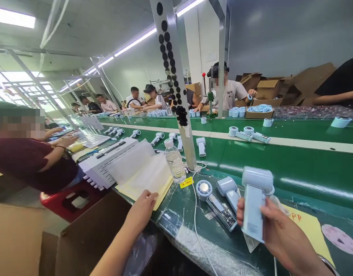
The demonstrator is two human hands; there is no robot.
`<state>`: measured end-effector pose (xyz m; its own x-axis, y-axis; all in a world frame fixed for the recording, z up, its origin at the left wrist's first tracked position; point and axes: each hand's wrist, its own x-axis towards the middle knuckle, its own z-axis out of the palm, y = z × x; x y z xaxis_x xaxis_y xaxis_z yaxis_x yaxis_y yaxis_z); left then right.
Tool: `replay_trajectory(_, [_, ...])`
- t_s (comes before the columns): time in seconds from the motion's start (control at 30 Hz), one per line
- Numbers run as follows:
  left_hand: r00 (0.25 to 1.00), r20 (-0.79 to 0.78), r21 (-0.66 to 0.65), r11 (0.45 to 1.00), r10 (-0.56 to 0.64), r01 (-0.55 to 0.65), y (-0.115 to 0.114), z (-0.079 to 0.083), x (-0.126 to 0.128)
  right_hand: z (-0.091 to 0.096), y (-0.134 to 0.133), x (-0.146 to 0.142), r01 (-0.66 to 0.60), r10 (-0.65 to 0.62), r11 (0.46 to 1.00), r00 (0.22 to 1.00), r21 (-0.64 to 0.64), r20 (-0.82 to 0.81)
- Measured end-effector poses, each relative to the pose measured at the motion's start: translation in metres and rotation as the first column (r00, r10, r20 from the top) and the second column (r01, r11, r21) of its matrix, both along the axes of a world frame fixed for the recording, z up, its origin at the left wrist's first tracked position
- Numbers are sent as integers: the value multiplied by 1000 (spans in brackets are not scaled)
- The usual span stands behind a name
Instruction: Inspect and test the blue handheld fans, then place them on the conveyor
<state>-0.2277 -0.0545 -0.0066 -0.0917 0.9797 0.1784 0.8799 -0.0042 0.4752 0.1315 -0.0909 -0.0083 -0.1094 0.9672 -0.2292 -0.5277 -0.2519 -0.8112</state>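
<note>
My right hand [282,230] is closed round the handle of a light blue handheld fan [254,207], holding it tilted over the bench with its round head upward. My left hand [142,207] is at the near edge of a pile of translucent white sheets [144,172] and yellow paper. Its fingers are curled together, and anything between them is hidden. Between my hands lies a fan with an exposed circuit board [222,212] in its handle. Another handheld fan [228,189] rests beside it, partly behind the held one.
A water bottle [175,161] stands by a metal post [179,96]. A white cable [195,214] crosses the bench. Several fans lie along the green conveyor [308,161]. Yellow paper [308,230] lies under my right arm. Co-workers sit left and across.
</note>
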Motion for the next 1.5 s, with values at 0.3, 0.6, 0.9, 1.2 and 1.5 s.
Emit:
replay_trajectory(0.3, [981,-194,26,999,-15,21,2,-10,-13,-2,-4,-29,-247,236,960,967,131,91])
replay_trajectory(0.6, [796,490,271,930,-355,248,-20,31,119,-6,-6,-37,-297,291,938,955,177,60])
replay_trajectory(0.9, [824,335,467,840,-457,276,-14,38,163,-8,-6,-35,-305,296,935,952,182,77])
replay_trajectory(1.2, [880,116,444,816,-461,370,-16,42,159,-17,-7,-38,-316,307,915,949,251,76])
replay_trajectory(1.5, [798,228,314,818,-558,482,-13,51,156,-25,-5,-39,-333,309,909,942,252,130])
